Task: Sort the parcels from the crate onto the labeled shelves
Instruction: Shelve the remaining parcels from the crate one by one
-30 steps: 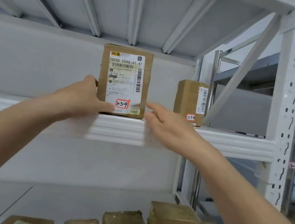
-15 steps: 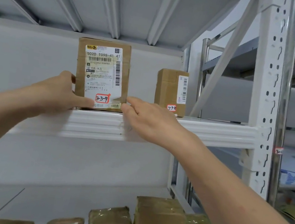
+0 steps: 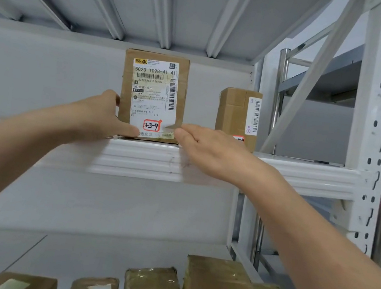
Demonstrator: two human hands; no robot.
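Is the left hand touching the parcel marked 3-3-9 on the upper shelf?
Touching. In the head view the left hand grips the parcel marked 3-3-9: fingers behind its left edge, thumb across its lower front.

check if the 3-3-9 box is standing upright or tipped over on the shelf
Upright: the 3-3-9 box stands flat on the upper shelf, label text level, left hand and right hand at its lower corners.

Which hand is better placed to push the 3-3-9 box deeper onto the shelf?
Left, probably. The left hand grips the 3-3-9 box by its left edge, thumb on the front; the right hand only touches its lower right corner.
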